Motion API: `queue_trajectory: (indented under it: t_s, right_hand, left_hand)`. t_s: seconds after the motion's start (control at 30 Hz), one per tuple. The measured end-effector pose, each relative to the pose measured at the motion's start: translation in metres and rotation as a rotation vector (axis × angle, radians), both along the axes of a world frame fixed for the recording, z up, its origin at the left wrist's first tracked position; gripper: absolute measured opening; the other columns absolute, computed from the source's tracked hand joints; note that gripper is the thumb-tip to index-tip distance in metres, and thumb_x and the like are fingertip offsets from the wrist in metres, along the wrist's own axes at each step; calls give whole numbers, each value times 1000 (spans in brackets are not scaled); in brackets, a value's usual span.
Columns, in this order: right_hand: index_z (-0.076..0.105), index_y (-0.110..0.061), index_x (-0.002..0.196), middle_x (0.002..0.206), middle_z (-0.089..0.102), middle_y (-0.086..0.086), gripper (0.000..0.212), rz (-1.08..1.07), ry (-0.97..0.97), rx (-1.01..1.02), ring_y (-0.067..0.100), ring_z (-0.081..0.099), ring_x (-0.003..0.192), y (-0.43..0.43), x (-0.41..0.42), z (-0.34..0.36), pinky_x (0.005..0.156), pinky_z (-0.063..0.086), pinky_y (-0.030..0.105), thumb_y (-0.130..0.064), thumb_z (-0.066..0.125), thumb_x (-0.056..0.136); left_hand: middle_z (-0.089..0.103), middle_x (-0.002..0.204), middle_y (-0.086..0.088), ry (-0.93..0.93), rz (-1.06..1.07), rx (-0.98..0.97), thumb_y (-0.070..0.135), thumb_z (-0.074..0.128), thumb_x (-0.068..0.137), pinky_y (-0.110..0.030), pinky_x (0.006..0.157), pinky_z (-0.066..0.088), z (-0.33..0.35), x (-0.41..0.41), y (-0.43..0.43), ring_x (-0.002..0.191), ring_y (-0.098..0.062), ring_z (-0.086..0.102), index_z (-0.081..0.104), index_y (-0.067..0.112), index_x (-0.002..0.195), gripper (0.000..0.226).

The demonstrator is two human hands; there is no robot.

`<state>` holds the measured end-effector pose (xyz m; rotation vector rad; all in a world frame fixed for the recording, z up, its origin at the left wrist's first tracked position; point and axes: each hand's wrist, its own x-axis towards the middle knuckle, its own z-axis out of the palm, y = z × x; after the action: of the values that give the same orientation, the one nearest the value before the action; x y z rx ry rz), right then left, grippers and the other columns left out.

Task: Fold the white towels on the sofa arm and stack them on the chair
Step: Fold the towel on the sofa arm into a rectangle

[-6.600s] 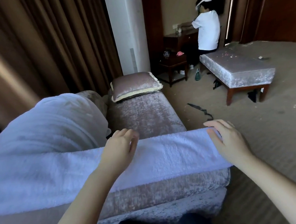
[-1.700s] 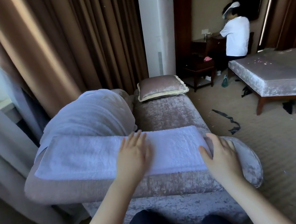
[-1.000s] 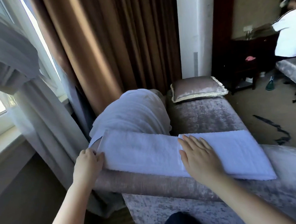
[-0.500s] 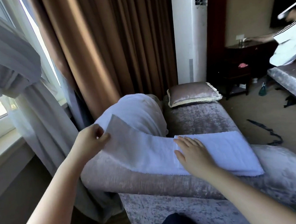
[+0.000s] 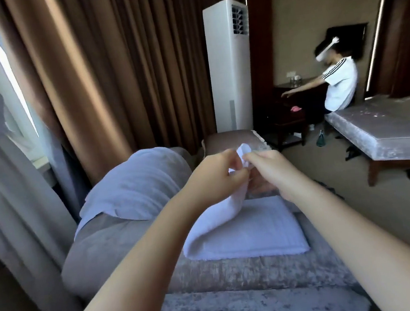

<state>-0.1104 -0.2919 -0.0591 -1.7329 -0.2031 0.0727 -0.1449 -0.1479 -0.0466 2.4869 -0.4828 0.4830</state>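
Head view: left hand (image 5: 216,177) and right hand (image 5: 274,173) are pinching the white towel (image 5: 252,229) by its raised end, the rest lying on the sofa arm (image 5: 122,245). Fold seemingly midway; draped towel (image 5: 136,185) is waiting unfolded; stacking pending.

No readable text, labels, brands or nos. anywhere in view.

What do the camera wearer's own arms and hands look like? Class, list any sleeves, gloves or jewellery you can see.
The left forearm and right forearm are bare as far as the frame shows, with no sleeve edge in view. The left hand and right hand wear no gloves, and no watch, bracelet or ring is visible. Motion blur there means a thin ring cannot be ruled out.
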Motion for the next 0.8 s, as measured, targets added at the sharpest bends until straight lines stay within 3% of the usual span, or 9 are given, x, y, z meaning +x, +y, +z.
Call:
queue_trajectory:
  t_s: [0.1,0.17,0.27,0.37,0.43,0.5,0.6,0.67,0.8]
  right_hand:
    - [35,-15,57,54,32,4,35,-114,-95,-205,18,34,48,-24,16,-19,43,28,22,-11,51,88]
    - [23,-21,57,57,17,-1,43,-153,-123,-256,15,17,54,-38,23,-30,50,10,29,-8,52,85]
    - [21,-22,58,57,15,-2,45,-203,-57,-245,13,13,54,-60,28,-49,44,6,24,-3,51,86]
    - [22,-22,57,56,17,-1,45,-216,48,-297,13,16,51,-74,30,-79,47,8,26,-4,50,87]
    - [22,-22,55,53,20,-2,47,-224,126,-296,13,19,49,-75,32,-98,52,10,27,-10,53,88]
    - [24,-22,52,49,23,-4,53,-268,183,-205,14,25,48,-74,37,-105,52,16,27,-27,61,89]
    - [21,-25,48,44,21,-7,64,-303,146,-182,13,24,42,-70,46,-100,50,18,28,-58,62,84]
    - [18,-25,45,41,17,-9,66,-288,65,-224,14,21,41,-65,53,-99,51,17,29,-53,63,85]
    - [18,-23,54,53,15,-4,52,-293,-72,-283,16,18,54,-64,67,-101,58,14,34,-12,59,84]
  left_hand:
    - [70,92,7,246,-146,-182,34,55,96,-28,73,51,-16,2,-2,76,4,65,62,20,92,16]
    - [71,101,2,247,-131,-241,39,51,97,-32,83,52,-25,4,6,92,-7,68,65,19,101,25]
    - [70,105,7,111,41,-70,32,45,99,-30,83,49,-40,8,25,96,-14,65,67,18,106,27]
    - [68,110,-10,141,95,154,31,39,102,-28,76,41,-75,14,42,88,-24,64,64,6,116,38]
    - [63,125,-16,164,86,258,52,26,92,-29,98,38,-102,19,46,116,-31,57,62,4,124,68]
    - [50,144,-13,156,151,331,74,11,84,-37,115,26,-128,27,48,137,-31,40,55,11,137,94]
    - [51,143,-13,162,194,453,72,0,91,-53,104,41,-142,26,45,130,-38,49,54,21,138,88]
    - [57,136,-15,151,218,534,64,10,98,-56,90,51,-146,23,42,120,-41,57,57,23,136,73]
    - [48,144,-19,92,239,566,70,15,95,-56,94,48,-152,22,45,127,-45,49,45,28,145,72]
